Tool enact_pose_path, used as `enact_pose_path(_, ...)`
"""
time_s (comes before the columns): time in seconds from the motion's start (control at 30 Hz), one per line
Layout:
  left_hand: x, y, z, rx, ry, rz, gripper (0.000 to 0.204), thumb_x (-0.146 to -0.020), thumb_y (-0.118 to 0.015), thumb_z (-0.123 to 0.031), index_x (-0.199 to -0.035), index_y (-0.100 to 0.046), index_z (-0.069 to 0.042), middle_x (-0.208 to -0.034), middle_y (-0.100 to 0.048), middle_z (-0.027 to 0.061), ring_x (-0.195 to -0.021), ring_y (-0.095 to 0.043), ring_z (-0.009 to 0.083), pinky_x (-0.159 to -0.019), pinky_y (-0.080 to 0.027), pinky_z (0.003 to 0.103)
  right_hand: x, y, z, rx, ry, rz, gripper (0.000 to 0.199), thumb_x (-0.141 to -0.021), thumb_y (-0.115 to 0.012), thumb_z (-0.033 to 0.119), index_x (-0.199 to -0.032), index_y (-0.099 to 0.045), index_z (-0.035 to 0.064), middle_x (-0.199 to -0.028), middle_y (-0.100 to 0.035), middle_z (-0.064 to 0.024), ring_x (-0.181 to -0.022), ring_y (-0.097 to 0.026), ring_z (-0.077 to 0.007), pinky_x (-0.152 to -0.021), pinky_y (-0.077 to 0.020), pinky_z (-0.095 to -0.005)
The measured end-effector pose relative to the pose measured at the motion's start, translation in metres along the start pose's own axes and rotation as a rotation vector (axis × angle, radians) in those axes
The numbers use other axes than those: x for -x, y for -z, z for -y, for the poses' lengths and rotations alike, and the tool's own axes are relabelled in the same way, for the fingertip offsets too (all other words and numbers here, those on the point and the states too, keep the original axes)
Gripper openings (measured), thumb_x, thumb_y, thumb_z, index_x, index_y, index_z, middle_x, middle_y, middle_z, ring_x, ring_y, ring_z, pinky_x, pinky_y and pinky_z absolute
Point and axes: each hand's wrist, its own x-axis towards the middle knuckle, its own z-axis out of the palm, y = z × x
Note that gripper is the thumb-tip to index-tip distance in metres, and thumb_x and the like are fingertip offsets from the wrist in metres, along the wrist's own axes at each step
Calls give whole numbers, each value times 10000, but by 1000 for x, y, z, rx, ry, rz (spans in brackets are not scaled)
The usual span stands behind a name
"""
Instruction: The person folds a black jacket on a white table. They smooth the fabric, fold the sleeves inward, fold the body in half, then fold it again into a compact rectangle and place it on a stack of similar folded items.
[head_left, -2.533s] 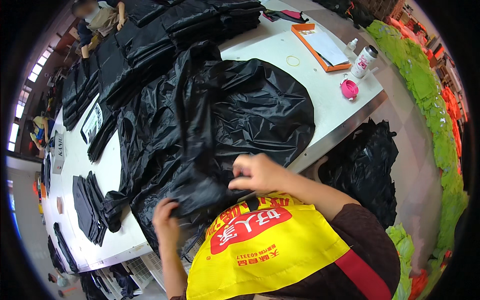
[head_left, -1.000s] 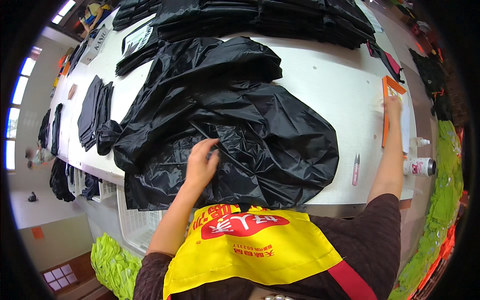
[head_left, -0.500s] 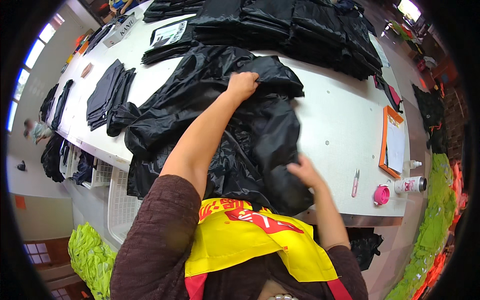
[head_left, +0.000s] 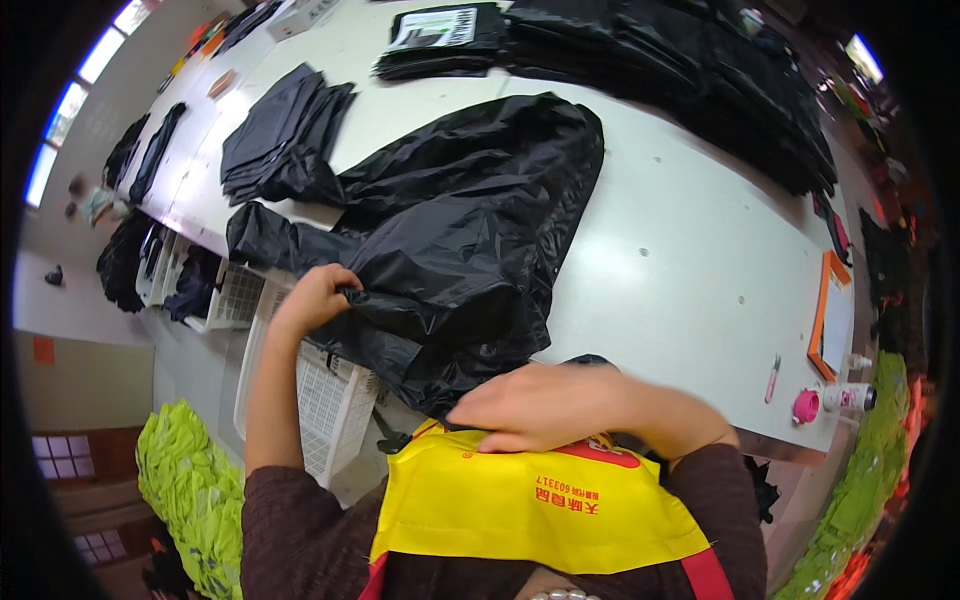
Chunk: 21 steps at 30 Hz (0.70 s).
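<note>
A shiny black garment (head_left: 450, 250) of thin fabric lies spread and wrinkled on the white table (head_left: 650, 310). A narrow sleeve-like part of it reaches left. My left hand (head_left: 322, 297) grips the garment's left edge, fingers closed on the cloth. Low in front of the yellow apron (head_left: 440, 500) is my right hand (head_left: 545, 405), beside the garment's near edge. Its fingers are stretched out flat with the thumb apart, slightly smeared by motion. Whether it touches the cloth is hard to tell.
Folded black garments (head_left: 280, 140) lie at the left, with larger stacks (head_left: 680, 70) along the back. At right are an orange-edged tray (head_left: 828, 310), small snips (head_left: 773, 380), a pink cup-like item (head_left: 806, 406) and a bottle (head_left: 850, 398). White baskets (head_left: 335, 410) stand below the table's left edge.
My left hand has moved from the garment's upper middle to its left edge. My right hand has come inward toward the apron. The garment now lies flatter, and the view has shifted.
</note>
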Motion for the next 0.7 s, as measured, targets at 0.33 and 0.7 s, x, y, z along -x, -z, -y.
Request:
enact_pose_path(0.33,34,-55,-66,-259,-396,-397,756,-615,-770,-237,-1289,-460,-91,-1363,-369,172,-1279,-322,345,-1042,-241,481,-41,216,-247,685,-658,-932,341,-790,-600,219,-1077,-599,34,-963,-644,-167,-882,-626,-296,-775,-494,-363)
enact_pose_path(0.7,1,-113,-3,-175,-431,-411,537,-677,-734,-245,-1145,-574,-34,-1154,-559,138,-1030,-513,311,-890,-392,397,-65,27,-139,778,-138,-1098,245,-750,-632,58,-992,-598,45,-934,-602,-111,-895,-583,-284,-806,-472,-384)
